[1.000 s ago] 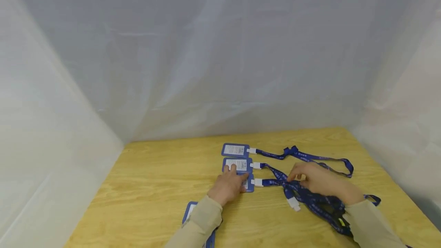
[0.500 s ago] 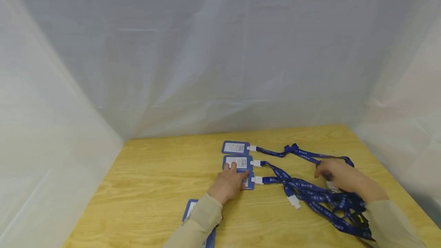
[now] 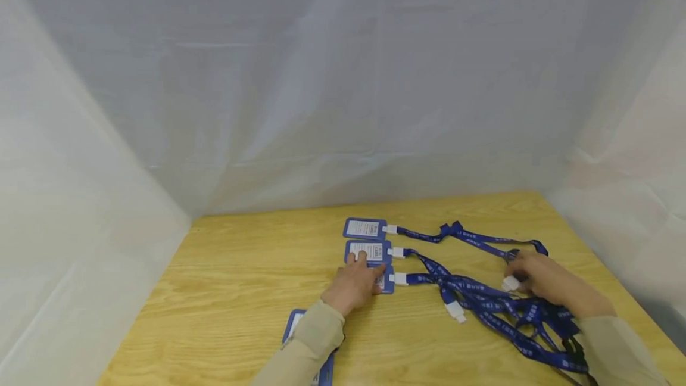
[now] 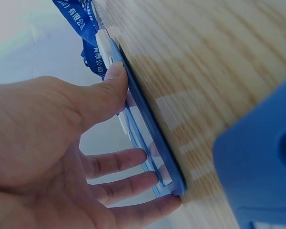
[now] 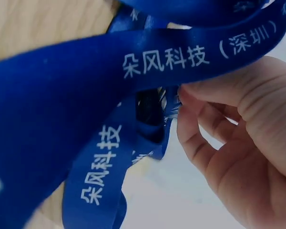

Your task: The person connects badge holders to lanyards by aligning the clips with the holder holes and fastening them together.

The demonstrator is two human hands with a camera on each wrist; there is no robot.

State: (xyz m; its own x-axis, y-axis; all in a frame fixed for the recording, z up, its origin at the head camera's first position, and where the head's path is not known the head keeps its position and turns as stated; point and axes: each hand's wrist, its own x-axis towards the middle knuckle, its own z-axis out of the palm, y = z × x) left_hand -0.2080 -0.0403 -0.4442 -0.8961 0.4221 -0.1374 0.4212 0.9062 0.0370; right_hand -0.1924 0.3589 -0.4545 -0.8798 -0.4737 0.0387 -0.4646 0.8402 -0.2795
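Three blue badge holders with white cards lie in a column on the wooden table: the far one (image 3: 354, 228), the middle one (image 3: 351, 247) and the near one (image 3: 388, 282). My left hand (image 3: 348, 289) rests across the middle and near ones; in the left wrist view its thumb (image 4: 115, 76) and outstretched fingers press on a holder (image 4: 155, 138). To the right, the holders' blue printed lanyards (image 3: 471, 286) cross in a tangle. My right hand (image 3: 543, 279) pinches a lanyard between thumb and fingers, beside a white clip (image 3: 510, 283). Lanyard bands (image 5: 162, 57) partly hide its fingertips in the right wrist view.
Another blue badge holder (image 3: 293, 320) lies partly under my left forearm. A loose white clip (image 3: 455, 311) sits below the crossing lanyards. The far lanyard (image 3: 451, 229) is knotted near its middle. Pale sheeting (image 3: 321, 106) walls the table (image 3: 241, 267) at the back and sides.
My right hand has moved right, away from the lanyard crossing, to the tangle's right part, and a white clip now shows under its fingers. The left hand has stayed on the badge holders.
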